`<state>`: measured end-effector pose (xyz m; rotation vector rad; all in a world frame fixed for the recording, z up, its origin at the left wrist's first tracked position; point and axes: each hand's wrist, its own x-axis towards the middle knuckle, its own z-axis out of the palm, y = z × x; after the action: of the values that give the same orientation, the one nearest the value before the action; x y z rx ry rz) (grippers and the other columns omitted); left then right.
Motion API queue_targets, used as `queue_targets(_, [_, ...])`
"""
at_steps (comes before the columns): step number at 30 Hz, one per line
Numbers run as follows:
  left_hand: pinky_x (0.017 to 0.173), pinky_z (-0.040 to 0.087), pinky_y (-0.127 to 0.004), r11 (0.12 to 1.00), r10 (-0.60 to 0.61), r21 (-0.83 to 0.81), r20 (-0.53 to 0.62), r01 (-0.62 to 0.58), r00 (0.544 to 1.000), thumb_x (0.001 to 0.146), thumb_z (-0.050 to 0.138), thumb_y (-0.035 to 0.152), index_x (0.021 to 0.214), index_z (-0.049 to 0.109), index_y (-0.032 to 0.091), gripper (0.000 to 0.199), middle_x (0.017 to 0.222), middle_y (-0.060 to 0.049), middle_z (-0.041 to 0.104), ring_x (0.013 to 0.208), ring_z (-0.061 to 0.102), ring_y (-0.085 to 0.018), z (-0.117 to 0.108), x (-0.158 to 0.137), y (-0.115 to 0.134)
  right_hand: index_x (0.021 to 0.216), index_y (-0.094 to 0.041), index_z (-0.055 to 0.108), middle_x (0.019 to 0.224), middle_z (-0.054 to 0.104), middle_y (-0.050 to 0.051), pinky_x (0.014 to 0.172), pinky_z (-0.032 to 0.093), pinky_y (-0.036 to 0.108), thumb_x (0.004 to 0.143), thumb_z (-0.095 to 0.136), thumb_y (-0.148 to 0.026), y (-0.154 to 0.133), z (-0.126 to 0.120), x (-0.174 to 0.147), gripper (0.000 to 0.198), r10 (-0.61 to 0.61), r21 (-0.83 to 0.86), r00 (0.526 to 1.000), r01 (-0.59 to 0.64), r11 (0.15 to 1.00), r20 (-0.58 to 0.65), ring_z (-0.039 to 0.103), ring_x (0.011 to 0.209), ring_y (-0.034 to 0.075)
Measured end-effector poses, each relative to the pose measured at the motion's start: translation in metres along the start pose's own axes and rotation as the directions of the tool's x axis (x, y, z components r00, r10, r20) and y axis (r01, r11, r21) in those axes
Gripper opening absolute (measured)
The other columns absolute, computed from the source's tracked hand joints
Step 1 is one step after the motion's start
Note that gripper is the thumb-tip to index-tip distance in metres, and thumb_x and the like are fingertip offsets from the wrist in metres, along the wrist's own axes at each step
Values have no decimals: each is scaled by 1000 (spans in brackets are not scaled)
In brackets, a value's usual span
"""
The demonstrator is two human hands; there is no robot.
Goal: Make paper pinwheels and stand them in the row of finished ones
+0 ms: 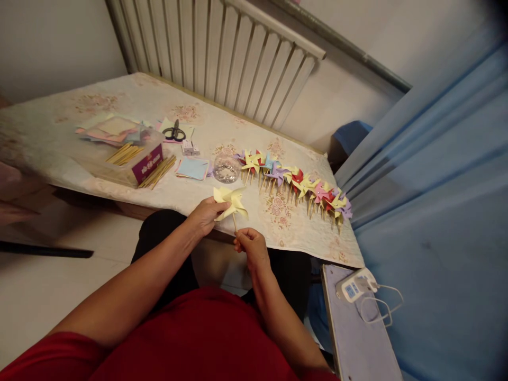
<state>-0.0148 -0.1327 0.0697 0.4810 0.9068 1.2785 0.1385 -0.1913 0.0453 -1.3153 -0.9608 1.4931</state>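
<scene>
A pale yellow paper pinwheel (234,200) is held over the near edge of the table. My left hand (207,214) is closed on the left side of its paper blades. Below the blades, my right hand (252,243) pinches the thin wooden stick (235,222). A clear round dish (226,169) of small shiny pieces sits just beyond the pinwheel. To its left lies a stack of coloured paper squares (193,168), light blue on top. A row of finished-looking pinwheels (304,185) in yellow, red, purple, pink and blue stretches along the right side.
A clear plastic box (119,172) with wooden sticks stands at the left, more sticks (159,172) beside it and paper sheets (113,129) behind. Black-handled scissors (174,132) lie near a small box (190,147). A white power strip (355,286) with a cable rests on a side stand (361,344).
</scene>
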Motion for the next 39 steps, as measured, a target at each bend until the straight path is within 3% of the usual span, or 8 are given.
queue_targets(4, [60, 52, -23, 995, -78, 59, 25, 76, 997, 73, 81, 27, 79, 67, 11, 22, 75, -6, 72, 67, 69, -16, -3, -4, 4, 68, -16, 65, 52, 63, -4, 44, 36, 19, 60, 75, -37, 0, -5, 6, 24, 18, 34, 1000, -17, 999, -21, 50, 41, 7])
queue_targets(9, [65, 55, -30, 958, -232, 187, 52, 219, 971, 93, 57, 48, 91, 65, 11, 38, 88, -16, 75, 73, 74, -22, -14, -10, 8, 71, -16, 67, 54, 63, -3, 45, 36, 19, 59, 79, -39, -3, -15, 12, 29, 10, 95, 1000, -8, 995, -28, 50, 42, 7])
queue_targets(15, [57, 51, -25, 927, -284, 279, 84, 251, 955, 84, 70, 38, 87, 58, 14, 27, 71, -10, 73, 58, 68, -16, -15, -12, 7, 72, -16, 67, 54, 63, -2, 45, 36, 20, 59, 80, -40, -4, -20, 13, 30, 5, 110, 1000, -3, 994, -15, 50, 43, 7])
queue_targets(25, [46, 37, -18, 921, -247, 335, 109, 199, 963, 67, 75, 26, 71, 57, 14, 22, 56, -2, 65, 44, 54, -8, -12, -10, 2, 74, -16, 67, 55, 64, -2, 45, 36, 20, 59, 80, -39, 0, -21, 13, 31, 3, 95, 1000, -2, 996, -6, 50, 43, 7])
queue_targets(35, [51, 42, -21, 911, -259, 355, 101, 208, 961, 75, 71, 25, 72, 57, 14, 18, 60, -5, 68, 47, 59, -10, -10, -12, 3, 73, -16, 68, 55, 64, -2, 45, 37, 20, 59, 80, -38, 2, -22, 13, 29, -1, 109, 1000, 2, 994, -8, 50, 42, 7])
queue_targets(39, [58, 48, -26, 908, -308, 328, 103, 260, 946, 81, 71, 35, 84, 56, 15, 25, 73, -13, 74, 61, 70, -19, -10, -17, 8, 72, -16, 68, 54, 64, -2, 45, 36, 20, 59, 80, -38, 1, -23, 13, 29, 8, 115, 1000, -6, 993, -15, 50, 42, 7])
